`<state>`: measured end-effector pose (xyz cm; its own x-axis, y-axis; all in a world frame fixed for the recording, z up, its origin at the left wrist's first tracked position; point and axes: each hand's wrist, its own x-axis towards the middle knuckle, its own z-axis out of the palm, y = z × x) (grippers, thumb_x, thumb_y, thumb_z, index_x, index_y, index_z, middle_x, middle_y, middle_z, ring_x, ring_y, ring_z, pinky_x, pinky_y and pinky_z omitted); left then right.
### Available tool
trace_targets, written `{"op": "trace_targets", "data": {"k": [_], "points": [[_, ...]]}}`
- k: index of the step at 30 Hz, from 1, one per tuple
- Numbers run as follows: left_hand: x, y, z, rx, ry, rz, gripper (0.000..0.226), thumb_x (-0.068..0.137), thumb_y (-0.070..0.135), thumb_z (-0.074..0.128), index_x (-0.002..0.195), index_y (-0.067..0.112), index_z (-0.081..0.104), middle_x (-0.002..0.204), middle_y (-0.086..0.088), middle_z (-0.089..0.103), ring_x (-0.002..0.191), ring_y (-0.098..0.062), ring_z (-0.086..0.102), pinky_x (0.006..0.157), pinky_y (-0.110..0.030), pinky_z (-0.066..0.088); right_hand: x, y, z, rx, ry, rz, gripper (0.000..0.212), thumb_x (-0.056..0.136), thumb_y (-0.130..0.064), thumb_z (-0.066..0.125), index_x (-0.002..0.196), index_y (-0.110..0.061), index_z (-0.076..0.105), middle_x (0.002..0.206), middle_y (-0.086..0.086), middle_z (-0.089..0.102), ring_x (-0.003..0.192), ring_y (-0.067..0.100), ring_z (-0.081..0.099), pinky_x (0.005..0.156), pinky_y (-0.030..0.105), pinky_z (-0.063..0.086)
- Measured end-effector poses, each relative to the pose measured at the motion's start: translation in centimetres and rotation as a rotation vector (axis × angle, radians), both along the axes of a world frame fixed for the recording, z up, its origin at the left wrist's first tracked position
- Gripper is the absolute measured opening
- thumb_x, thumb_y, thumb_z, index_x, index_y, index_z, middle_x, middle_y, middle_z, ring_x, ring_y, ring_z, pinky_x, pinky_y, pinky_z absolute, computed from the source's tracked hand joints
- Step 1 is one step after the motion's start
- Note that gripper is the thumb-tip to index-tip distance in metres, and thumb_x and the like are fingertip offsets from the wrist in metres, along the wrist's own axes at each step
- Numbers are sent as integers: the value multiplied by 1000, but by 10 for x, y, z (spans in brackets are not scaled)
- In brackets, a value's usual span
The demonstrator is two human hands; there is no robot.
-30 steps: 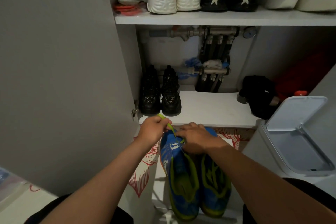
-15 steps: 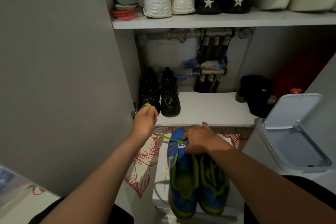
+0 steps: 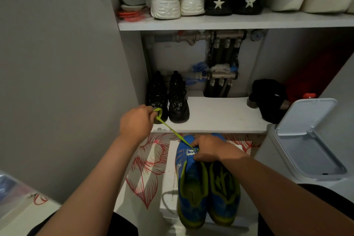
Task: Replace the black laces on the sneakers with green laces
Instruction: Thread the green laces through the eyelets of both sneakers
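Two blue sneakers with green trim stand side by side on a white box (image 3: 170, 182), toes pointing away from me. My right hand (image 3: 207, 150) presses down on the front of the left sneaker (image 3: 191, 189), its fingers closed over the lacing area. A green lace (image 3: 173, 131) runs taut from under that hand up and left to my left hand (image 3: 137, 121), which is closed on the lace's end. The right sneaker (image 3: 225, 193) shows green lacing on its tongue.
An open cabinet is ahead: black shoes (image 3: 169, 99) on the lower shelf (image 3: 220, 115), white and black star shoes above. The cabinet door (image 3: 57, 73) stands at the left. A white bin with raised lid (image 3: 306, 140) sits at the right. A flower-patterned mat (image 3: 149, 165) covers the floor.
My left hand drew the green lace up and away to the left until it went taut, then settled slightly lower. My right hand stayed pressed on the sneaker.
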<state>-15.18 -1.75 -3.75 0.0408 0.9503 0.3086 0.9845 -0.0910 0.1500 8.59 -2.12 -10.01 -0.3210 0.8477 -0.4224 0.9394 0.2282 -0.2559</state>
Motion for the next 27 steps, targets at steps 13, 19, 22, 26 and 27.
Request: {"op": "trace_targets", "data": {"k": [13,19,22,26,27], "points": [[23,-20,22,-194,-1160,30,23,102,23,49,97,21,71,80,1,64,57,-6,50,55,-19,44,-8,-5,10,17,324,-84,57,88,-22,62,143,-29,51,142,-5,54,128,18,52,107,31,43],[46,-25,33,-380,-1712,-159,27,105,23,44,107,9,67,92,-5,61,65,-12,61,66,-26,59,-33,-11,35,22,754,-170,75,88,-18,68,149,-33,28,145,-1,47,131,14,48,106,32,43],[52,-28,42,-426,-1885,-246,27,104,23,44,111,9,65,87,-4,66,71,-15,67,69,-27,60,-37,-14,50,65,868,-166,71,83,-17,69,142,-34,34,144,-3,48,133,11,46,109,37,42],[58,-33,53,-398,-2018,-290,24,103,18,44,113,10,65,82,-3,69,75,-15,70,72,-27,60,-37,-20,74,-120,988,-113,23,93,-4,60,115,-8,66,107,16,72,99,19,68,96,37,52],[58,-34,55,-378,-2020,-290,24,103,18,44,113,10,65,81,-3,68,76,-15,71,73,-28,60,-35,-22,80,-165,1014,-112,17,97,-5,56,107,-6,69,91,16,73,85,21,69,87,34,55]]}}
